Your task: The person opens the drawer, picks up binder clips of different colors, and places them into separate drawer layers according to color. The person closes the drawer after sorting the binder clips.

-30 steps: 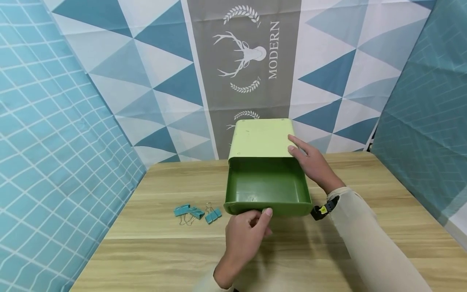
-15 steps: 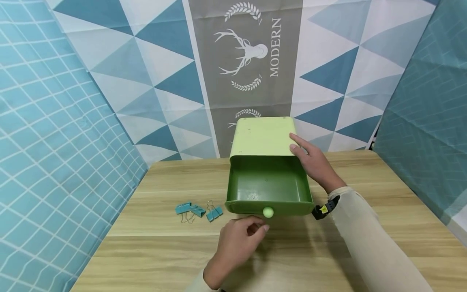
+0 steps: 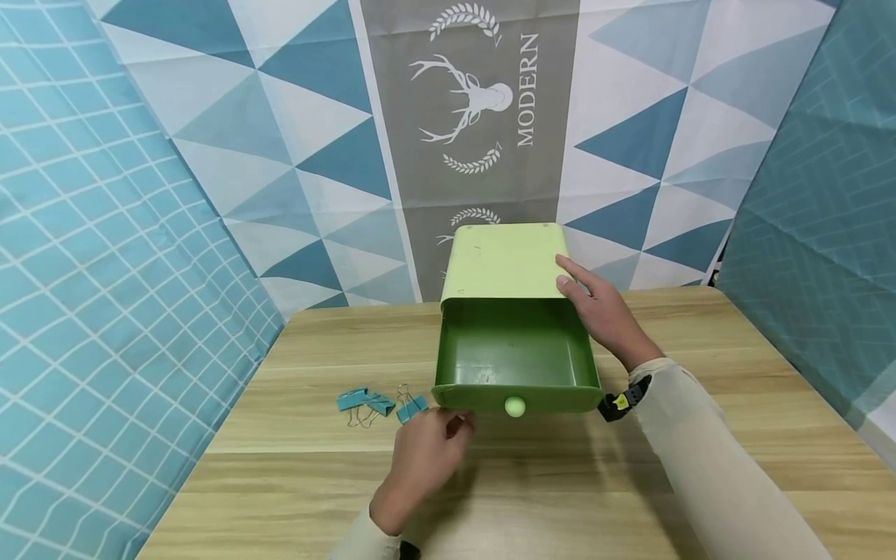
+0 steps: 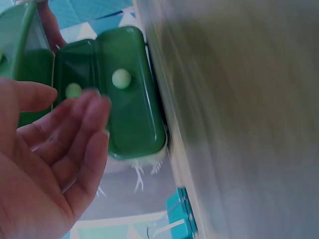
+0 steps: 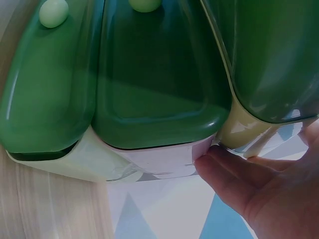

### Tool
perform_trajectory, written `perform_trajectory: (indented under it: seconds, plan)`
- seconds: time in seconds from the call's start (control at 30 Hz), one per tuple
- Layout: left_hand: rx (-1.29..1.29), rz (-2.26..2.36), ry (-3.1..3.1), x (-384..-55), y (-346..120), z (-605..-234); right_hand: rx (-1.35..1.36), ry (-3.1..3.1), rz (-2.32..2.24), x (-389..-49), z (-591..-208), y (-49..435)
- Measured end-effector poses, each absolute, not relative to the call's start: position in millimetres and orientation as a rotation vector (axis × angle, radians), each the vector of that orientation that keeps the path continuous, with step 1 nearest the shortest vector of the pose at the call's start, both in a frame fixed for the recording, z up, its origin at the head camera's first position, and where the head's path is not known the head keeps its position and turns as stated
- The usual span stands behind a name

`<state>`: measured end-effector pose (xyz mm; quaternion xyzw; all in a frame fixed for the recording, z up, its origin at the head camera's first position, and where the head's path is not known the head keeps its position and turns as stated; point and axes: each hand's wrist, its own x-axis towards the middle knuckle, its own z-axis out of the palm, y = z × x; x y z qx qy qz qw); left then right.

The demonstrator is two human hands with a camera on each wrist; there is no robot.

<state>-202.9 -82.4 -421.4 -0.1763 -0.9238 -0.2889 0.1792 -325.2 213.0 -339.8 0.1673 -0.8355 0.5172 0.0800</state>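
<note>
A light-green drawer cabinet stands at the back of the table, its dark-green top drawer pulled out. The drawer's round pale knob faces me, and no item shows inside. Fingers and thumb of my right hand rest against the cabinet's upper right side and edge. My left hand, loosely curled and holding nothing, is low in front of the drawer's left corner. Just beyond it lies a teal binder clip, partly covered by the hand in the head view. Two more binder clips lie together farther left.
Below the pulled-out drawer, closed lower drawers with knobs show in the left wrist view. The wooden table spreads around the cabinet. A patterned cloth hangs behind, with blue cloths at the sides.
My left hand has let go of the drawer knob and moved left towards the binder clips. The drawer stays pulled out. My right hand has kept its place on the cabinet.
</note>
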Motion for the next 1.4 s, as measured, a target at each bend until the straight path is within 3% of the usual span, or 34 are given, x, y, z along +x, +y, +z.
perform_trajectory:
  seconds: [0.27,0.87,1.4]
  plan:
    - [-0.399,-0.585,-2.551,-217.9,-106.9,-426.4,0.497,-2.491,1.562,-325.6,-341.1,212.2]
    - [-0.132,-0.650,-2.672,-252.7,-162.5,-420.6,0.480,-2.485,1.589,-323.7,-341.4,214.6]
    - [-0.089,-0.632,-2.822,-262.9,-175.8,-425.5,0.485,-2.473,1.591,-321.9,-340.0,212.1]
